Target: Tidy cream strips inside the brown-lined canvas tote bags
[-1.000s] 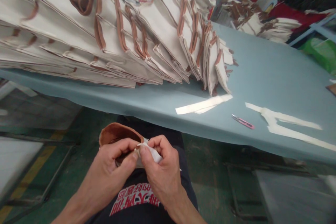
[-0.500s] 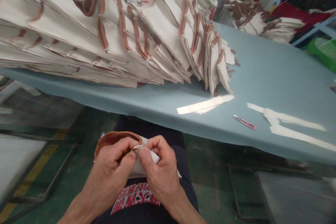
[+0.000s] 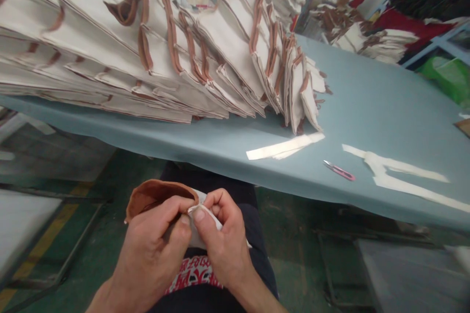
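The left hand (image 3: 156, 239) and right hand (image 3: 223, 237) pinch the brown-edged white cloth (image 3: 149, 194); small, even pinches should keep it neat.

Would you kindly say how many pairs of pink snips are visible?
1: the snips lie on the blue table between the white strips; more may be hidden behind the stack.

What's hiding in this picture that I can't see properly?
In the head view:
Pinched spot of the brown-and-white piece: covered by the left hand and right hand.
Some red lettering: behind those hands.
White-and-brown pile: cut off by the left edge.
Brown object: cut off by the right edge.
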`<state>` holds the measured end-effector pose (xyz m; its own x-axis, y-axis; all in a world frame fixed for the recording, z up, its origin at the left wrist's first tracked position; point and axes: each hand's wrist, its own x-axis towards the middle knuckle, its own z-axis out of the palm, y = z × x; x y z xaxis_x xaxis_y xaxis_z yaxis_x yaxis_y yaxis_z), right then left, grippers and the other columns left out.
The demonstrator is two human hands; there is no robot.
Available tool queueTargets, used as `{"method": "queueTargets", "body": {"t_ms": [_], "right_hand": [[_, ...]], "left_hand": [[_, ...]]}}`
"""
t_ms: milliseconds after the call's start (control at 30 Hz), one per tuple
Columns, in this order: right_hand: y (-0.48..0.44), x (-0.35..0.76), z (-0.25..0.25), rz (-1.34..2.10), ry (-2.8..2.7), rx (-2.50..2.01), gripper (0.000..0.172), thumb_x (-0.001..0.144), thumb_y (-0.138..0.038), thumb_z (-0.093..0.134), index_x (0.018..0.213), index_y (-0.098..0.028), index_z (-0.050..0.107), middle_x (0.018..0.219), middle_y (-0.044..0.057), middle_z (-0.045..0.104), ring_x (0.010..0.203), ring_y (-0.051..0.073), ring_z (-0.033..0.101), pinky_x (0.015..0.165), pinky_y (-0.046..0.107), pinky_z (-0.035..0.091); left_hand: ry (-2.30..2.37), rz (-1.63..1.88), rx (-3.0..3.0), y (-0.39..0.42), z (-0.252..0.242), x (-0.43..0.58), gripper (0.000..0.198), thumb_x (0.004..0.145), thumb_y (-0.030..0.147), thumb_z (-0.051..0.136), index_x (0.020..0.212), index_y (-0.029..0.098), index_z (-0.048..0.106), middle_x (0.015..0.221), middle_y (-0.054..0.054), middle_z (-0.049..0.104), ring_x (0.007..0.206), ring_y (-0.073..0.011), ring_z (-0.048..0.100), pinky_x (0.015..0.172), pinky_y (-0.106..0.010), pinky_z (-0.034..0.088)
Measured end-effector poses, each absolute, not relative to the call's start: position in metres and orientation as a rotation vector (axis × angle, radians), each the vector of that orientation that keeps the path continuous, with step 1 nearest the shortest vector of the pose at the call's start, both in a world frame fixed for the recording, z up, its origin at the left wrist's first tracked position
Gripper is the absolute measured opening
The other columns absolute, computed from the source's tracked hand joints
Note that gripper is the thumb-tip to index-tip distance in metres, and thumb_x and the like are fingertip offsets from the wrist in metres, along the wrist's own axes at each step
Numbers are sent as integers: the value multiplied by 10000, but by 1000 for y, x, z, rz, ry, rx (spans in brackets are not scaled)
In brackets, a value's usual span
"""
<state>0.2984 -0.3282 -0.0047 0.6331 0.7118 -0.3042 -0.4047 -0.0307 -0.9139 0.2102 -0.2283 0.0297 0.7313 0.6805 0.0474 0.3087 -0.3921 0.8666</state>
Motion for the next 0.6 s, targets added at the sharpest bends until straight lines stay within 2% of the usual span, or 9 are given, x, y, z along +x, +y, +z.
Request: {"method": "queueTargets", "body": {"t_ms": [167,333,467,600], "right_hand": [[-323,304,-7,1149,-208,-1158,482,825,-595,812,858,-257,470,585,-124,435,497,75,292,480,192,270],[-320,304,-11,1143,-197,-1114,583,781,-695,846,825,-255,466,595,-115,452,501,71,301,481,184,274],[-319,304,-10,1158,-189,-1093,658,749,-778,861,821,-252,472,609,-107,464,507,68,312,489,183,284],[-322,307,-2,1225,-211,-1117,698,722,-824,871,827,-241,502,621,-89,503,508,69,337,490,188,290]], "left_hand": [[721,421,1915,-225,29,209,296,967,278,505,779,246,732,717,21,732,592,-167,624,662,-286,480],[649,388,1865,-221,27,209,343,1004,279,459,777,242,713,704,31,691,618,-164,613,656,-288,441],[630,314,1824,-212,29,207,353,1010,344,489,772,246,730,708,27,691,665,-179,623,648,-277,445],[617,277,1772,-203,31,204,299,973,395,596,753,248,736,693,36,686,614,-159,589,588,-248,438]]}}
